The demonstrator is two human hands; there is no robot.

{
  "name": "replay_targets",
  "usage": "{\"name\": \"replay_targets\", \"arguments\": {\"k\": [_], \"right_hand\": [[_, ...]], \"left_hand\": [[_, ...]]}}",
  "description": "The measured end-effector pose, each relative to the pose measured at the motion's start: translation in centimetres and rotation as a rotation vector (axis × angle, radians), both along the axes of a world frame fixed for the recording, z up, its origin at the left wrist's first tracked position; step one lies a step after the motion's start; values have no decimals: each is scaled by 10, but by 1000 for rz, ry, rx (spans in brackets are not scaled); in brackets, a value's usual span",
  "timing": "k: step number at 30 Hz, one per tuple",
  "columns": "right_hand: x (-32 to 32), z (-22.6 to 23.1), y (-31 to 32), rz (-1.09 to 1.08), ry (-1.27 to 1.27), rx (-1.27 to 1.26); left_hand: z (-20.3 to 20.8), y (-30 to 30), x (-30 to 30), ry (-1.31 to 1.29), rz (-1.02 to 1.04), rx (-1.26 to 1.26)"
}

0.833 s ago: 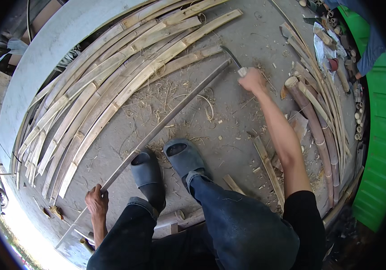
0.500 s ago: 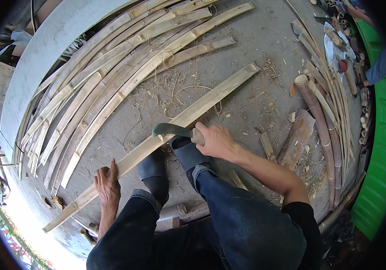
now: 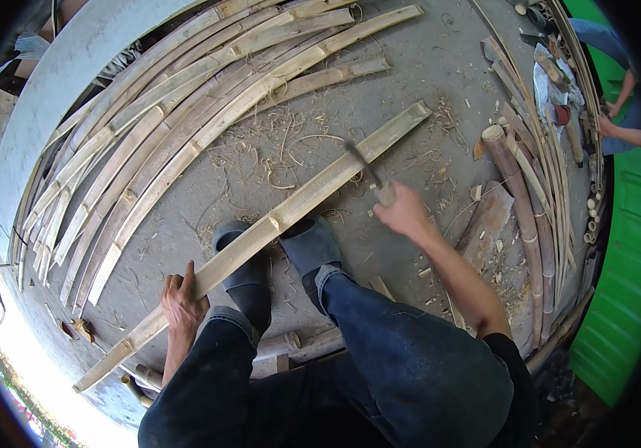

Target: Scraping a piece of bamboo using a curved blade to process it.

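Note:
A long split bamboo strip (image 3: 313, 193) lies diagonally before me, its pale inner side up, crossing over my slippers (image 3: 313, 246). Near its lower left end, my left hand (image 3: 183, 300) is wrapped round the strip's edge. My right hand (image 3: 404, 212) grips the pale handle of a curved knife (image 3: 365, 166). The knife's dark blade, a little blurred, crosses the strip's far part; whether it touches the bamboo I cannot tell.
Several long bamboo strips (image 3: 208, 134) lie side by side at the far left. Thin shavings (image 3: 279, 153) litter the grey floor. Bamboo poles (image 3: 518, 194) and thin slats lie at the right. Beyond them, another person's hands (image 3: 610, 127) show near a green panel (image 3: 619, 299).
My right hand has moved right and slightly forward, carrying the knife from the strip's middle toward its far end. My left hand keeps its hold. The other person has come further into view.

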State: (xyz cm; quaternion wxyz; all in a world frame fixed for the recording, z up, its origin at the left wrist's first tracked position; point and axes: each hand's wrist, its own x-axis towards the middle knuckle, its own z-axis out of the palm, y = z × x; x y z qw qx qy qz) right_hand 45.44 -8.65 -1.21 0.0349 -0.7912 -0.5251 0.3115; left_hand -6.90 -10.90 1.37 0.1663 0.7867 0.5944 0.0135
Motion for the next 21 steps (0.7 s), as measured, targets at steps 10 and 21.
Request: {"name": "replay_targets", "arguments": {"k": [10,21], "right_hand": [[84,-17,12,-103,-129,91],[-26,-3,27,84,104,136]], "left_hand": [[17,22,14,-56,-3,-65],[15,32,42,-79,30,-133]]}}
